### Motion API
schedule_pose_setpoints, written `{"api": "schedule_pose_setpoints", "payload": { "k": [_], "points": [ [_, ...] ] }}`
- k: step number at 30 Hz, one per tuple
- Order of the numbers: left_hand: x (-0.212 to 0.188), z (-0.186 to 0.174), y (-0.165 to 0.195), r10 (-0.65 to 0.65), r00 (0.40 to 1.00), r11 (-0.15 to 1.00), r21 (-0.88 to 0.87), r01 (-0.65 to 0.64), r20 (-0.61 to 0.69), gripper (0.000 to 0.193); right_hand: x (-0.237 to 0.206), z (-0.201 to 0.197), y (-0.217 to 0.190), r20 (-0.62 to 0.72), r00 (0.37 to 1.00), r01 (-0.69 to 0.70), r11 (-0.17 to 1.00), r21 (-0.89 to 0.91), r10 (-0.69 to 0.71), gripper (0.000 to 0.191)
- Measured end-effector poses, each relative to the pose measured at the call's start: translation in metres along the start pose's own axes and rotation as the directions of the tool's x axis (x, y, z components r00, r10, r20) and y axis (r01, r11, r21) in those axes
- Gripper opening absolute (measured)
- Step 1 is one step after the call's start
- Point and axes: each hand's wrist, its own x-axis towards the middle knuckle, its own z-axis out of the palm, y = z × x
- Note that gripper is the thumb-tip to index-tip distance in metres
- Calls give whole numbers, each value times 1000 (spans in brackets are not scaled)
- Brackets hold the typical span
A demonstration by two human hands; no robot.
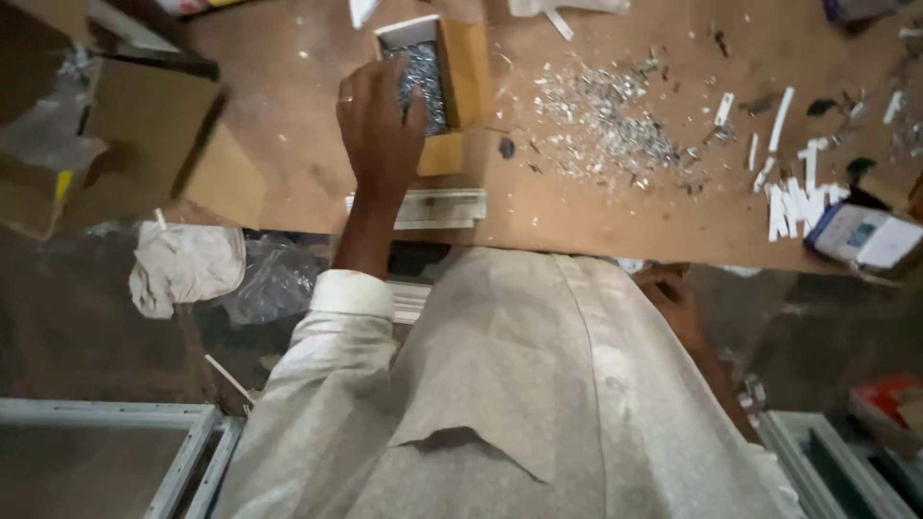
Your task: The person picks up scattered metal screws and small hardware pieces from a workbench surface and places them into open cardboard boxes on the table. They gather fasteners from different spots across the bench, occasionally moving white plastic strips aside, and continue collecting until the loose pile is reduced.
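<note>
A small open cardboard box [460, 58] full of small silvery screws [421, 72] stands on the brown worktable [288, 115]. My left hand [378, 125], with a ring on one finger, reaches out over the box, its fingertips down among the screws. Whether it grips any is hidden. My right hand [673, 296] hangs low by my side, just under the table's front edge and partly behind my light shirt. Its fingers are not clear enough to read.
Loose screws and metal bits [606, 125] lie scattered right of the box, with white plastic strips [793, 197] and a small packet [865, 238] beyond. A large cardboard box [154, 120] is at left, white profile pieces [437, 207] at the table's edge, a cloth [183, 264] and metal frames [183, 452] below.
</note>
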Motion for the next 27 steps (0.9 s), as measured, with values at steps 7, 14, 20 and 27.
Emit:
{"api": "schedule_pose_setpoints", "payload": {
  "k": [7, 14, 20, 27],
  "points": [
    [-29, 48, 76, 366, 862, 926, -234, -298, 351, 13, 14, 9, -29, -261, 943, -241, 964, -113, 205, 16],
    [-87, 117, 124, 93, 806, 985, 62, -159, 585, 9, 41, 7, -74, -218, 976, -74, 950, -302, 7, 19],
    [-101, 121, 150, 91, 837, 995, -21, -95, 540, 18, 52, -29, -86, -48, 995, 72, 957, -282, -89, 20],
    [-124, 107, 238, -12, 905, 998, -50, 37, 425, 21, 86, -91, -89, 166, 926, 376, 870, -320, -339, 17]
  ]
}}
